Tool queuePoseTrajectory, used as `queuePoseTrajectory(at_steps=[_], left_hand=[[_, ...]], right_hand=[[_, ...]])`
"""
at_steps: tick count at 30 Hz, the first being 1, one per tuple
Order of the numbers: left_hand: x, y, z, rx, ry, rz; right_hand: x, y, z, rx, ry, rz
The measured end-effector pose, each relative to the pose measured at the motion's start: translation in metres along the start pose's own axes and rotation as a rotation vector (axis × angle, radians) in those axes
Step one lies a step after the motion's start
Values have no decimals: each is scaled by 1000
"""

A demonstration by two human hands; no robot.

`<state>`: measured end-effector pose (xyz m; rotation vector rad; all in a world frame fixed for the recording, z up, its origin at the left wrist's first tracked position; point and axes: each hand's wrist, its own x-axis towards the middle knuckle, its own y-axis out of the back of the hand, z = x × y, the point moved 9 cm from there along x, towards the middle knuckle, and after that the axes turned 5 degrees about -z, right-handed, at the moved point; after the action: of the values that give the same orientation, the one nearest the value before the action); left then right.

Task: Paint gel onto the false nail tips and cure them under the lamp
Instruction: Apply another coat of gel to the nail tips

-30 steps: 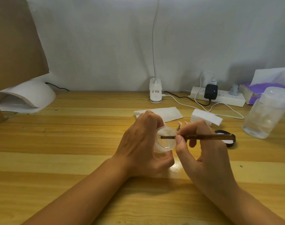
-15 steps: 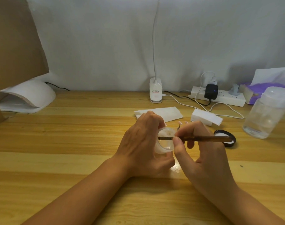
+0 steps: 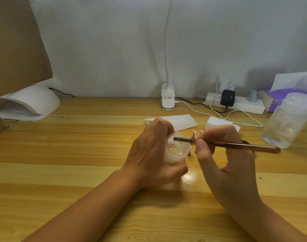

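The wooden bench (image 3: 79, 154) carries the white curing lamp (image 3: 30, 102) at ten o'clock. At centre, the left grip (image 3: 149, 154) curls round a small clear gel jar (image 3: 173, 152). The right grip (image 3: 224, 163) pinches a brown brush (image 3: 245, 146), its tip inside the jar mouth. Pink nail tips (image 3: 194, 131) stand just behind, toward twelve.

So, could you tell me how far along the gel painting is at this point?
Done: the gel jar is open, gripped tilted in the left hand. In hand: the right hand pinches the brush, its tip inside the jar, seemingly loading gel. Left: painting the nail tips behind the hands (I cannot tell whether any is coated), then curing under the white lamp at far left.
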<state>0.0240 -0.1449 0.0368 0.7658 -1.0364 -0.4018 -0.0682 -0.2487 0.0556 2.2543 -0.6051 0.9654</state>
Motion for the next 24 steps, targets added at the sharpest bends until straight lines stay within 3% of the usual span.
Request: queuePoseTrajectory(at_steps=[8,14,19,24], left_hand=[[-3,5,-30,-84,210,115],[-10,17,-69,-130,498,262],[-20,5,-106,-191,763,149],[-22,-3,-112,-206,806,80]], right_hand=[[0,1,1,208,-46,8],[0,10,30,361,-264,96],[-8,4,66,387,-503,68],[-14,1,88,360,-631,47]])
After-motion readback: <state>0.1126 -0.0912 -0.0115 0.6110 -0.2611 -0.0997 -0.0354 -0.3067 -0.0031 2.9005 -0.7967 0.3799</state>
